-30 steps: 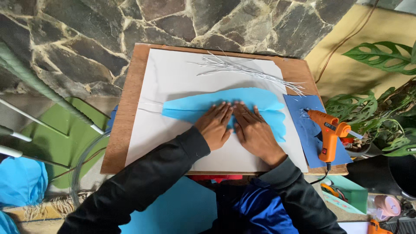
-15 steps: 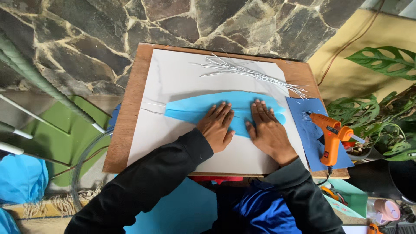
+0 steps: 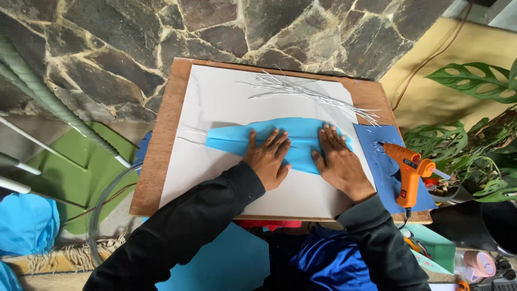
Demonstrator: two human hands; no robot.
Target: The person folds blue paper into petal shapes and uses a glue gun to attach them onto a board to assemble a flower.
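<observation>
1. The left hand [image 3: 268, 159] lies flat, fingers spread, pressing on the light blue paper shape [image 3: 269, 139]; it grips nothing.
2. The right hand [image 3: 336, 160] lies likewise open (palm down) on the shape's right part.
3. The shape rests across a white sheet [image 3: 215, 102] on a wooden board [image 3: 161, 145].
4. Thin silver strips [image 3: 301, 91] lie above it.
5. An orange glue gun [image 3: 409, 171] stands on darker blue paper [image 3: 377, 145] just right of the hands.
</observation>
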